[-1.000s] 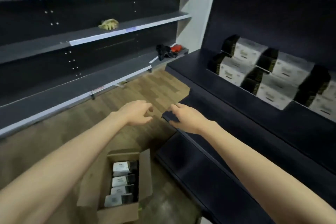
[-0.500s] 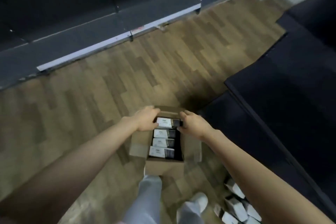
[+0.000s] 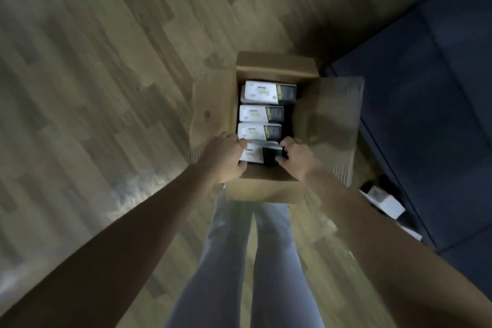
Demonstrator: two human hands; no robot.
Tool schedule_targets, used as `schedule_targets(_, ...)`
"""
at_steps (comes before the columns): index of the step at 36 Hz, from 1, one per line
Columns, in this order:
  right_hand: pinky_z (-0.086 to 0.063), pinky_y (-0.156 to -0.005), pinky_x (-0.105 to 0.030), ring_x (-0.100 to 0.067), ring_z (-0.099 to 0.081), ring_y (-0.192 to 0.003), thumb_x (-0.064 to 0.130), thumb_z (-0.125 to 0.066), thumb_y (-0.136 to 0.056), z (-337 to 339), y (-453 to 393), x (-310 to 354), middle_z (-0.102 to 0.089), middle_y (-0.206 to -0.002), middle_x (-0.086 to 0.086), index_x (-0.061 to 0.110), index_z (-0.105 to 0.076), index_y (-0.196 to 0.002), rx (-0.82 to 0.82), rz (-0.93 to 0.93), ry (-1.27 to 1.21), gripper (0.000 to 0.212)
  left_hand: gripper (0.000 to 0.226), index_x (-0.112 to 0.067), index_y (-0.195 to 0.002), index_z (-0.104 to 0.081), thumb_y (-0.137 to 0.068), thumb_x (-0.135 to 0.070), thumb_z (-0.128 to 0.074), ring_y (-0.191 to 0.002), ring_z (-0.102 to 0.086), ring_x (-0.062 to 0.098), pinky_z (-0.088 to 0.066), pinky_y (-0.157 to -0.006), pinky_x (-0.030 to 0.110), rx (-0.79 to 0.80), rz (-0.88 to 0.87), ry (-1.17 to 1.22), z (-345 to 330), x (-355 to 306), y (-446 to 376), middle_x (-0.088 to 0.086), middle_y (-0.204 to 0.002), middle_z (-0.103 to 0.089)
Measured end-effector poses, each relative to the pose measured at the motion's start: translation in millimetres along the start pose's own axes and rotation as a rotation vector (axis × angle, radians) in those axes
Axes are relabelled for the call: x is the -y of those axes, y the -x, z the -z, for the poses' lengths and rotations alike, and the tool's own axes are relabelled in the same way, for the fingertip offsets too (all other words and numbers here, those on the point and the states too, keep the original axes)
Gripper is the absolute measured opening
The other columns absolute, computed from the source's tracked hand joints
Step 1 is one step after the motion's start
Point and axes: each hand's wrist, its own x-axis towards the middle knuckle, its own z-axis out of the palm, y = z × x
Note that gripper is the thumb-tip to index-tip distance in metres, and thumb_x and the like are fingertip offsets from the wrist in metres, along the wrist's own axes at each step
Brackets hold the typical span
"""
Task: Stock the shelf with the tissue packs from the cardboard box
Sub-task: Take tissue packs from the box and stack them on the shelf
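Floor: wood planks [image 3: 106, 88], cardboard box [image 3: 277, 66] open at our feet.
Pack: nearest tissue pack [image 3: 259, 153] sits in the box.
Hands: our left hand [image 3: 223, 157] and right hand [image 3: 295, 158] curl fingers round its ends.

Whole frame motion-blurred; print on the tissue packs [image 3: 262, 113] unreadable. Nearest pack [image 3: 259, 153] partly covered at both ends by left hand [image 3: 223, 153] and right hand [image 3: 294, 158], so grip fingertips are hidden. Below the grip, cardboard box [image 3: 266, 189] depth unseen. Right of grip, shelf [image 3: 426, 114] cut by edge; loose packs [image 3: 383, 201] unclear.
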Motion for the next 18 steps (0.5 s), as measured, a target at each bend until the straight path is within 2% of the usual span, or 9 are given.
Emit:
schedule_targets(3, -0.040, -0.097, -0.034, -0.032, -0.044, -0.126, 0.025, -0.055, -0.094, -27.3, -38.7, -13.3, -0.043, -0.136, -0.015, 0.005, -0.039, -0.137, 0.050, 0.009, 0.069, 0.050, 0.042, -0.009, -0.129, -0.049, -0.091, -0.029, -0.051, -0.120, -0.045, 0.030, -0.037, -0.100, 0.039, -0.066, 0.000, -0.033, -17.8, 10.0, -26.4, 0.012, -0.123, -0.053)
schedule_targets(6, -0.038, -0.103, -0.036, -0.030, -0.035, -0.131, 0.025, -0.057, -0.093, -54.3, -72.6, -21.7, -0.037, -0.141, -0.013, 0.006, -0.036, -0.139, 0.110, 0.045, 0.181, 0.054, 0.033, -0.004, -0.115, -0.056, -0.087, -0.021, -0.055, -0.111, -0.048, 0.034, -0.040, -0.094, 0.041, -0.124, -0.031, -0.062, -30.9, 20.6, -49.3, 0.016, -0.113, -0.056)
schedule_targets(9, -0.035, -0.105, -0.038, -0.029, -0.029, -0.134, 0.020, -0.056, -0.093, -78.9, -100.9, -26.2, -0.032, -0.145, -0.011, 0.010, -0.031, -0.143, 0.162, 0.099, 0.348, 0.057, 0.022, -0.002, -0.083, -0.064, -0.065, -0.012, -0.073, -0.080, -0.059, 0.035, -0.050, -0.072, 0.035, -0.221, -0.167, -0.154, -41.9, 30.2, -63.8, 0.017, -0.078, -0.060)
schedule_targets(11, -0.031, -0.107, -0.041, -0.029, -0.026, -0.136, 0.017, -0.051, -0.095, -93.1, -116.1, -27.9, -0.029, -0.148, -0.011, 0.011, -0.027, -0.145, 0.186, 0.108, 0.432, 0.056, 0.023, -0.006, -0.070, -0.063, -0.052, -0.014, -0.077, -0.065, -0.059, 0.030, -0.048, -0.065, 0.028, -0.288, -0.197, -0.224, -48.3, 36.0, -68.9, 0.011, -0.065, -0.058)
schedule_targets(12, -0.030, -0.107, -0.042, -0.030, -0.026, -0.136, 0.016, -0.050, -0.095, -98.6, -122.7, -28.2, -0.028, -0.148, -0.011, 0.011, -0.027, -0.144, 0.191, 0.100, 0.457, 0.055, 0.023, -0.008, -0.069, -0.063, -0.052, -0.016, -0.077, -0.065, -0.059, 0.029, -0.047, -0.068, 0.028, -0.304, -0.206, -0.250, -53.0, 39.0, -71.2, 0.009, -0.064, -0.058)
schedule_targets(15, -0.032, -0.105, -0.045, -0.031, -0.030, -0.134, 0.021, -0.059, -0.090, -107.6, -138.0, -27.5, -0.031, -0.146, -0.013, 0.009, -0.028, -0.141, 0.210, 0.084, 0.495, 0.061, 0.019, -0.007, -0.069, -0.062, -0.056, -0.013, -0.074, -0.068, -0.059, 0.031, -0.035, -0.088, 0.037, -0.331, -0.240, -0.269, -63.9, 45.8, -75.7, 0.011, -0.065, -0.057)
schedule_targets(18, -0.038, -0.102, -0.044, -0.033, -0.033, -0.133, 0.026, -0.068, -0.085, -103.8, -140.7, -26.2, -0.033, -0.143, -0.015, 0.005, -0.027, -0.142, 0.205, 0.103, 0.450, 0.073, 0.017, -0.004, -0.070, -0.060, -0.058, -0.008, -0.072, -0.072, -0.059, 0.033, -0.038, -0.090, 0.037, -0.310, -0.248, -0.185, -65.8, 49.2, -75.4, 0.014, -0.068, -0.057)
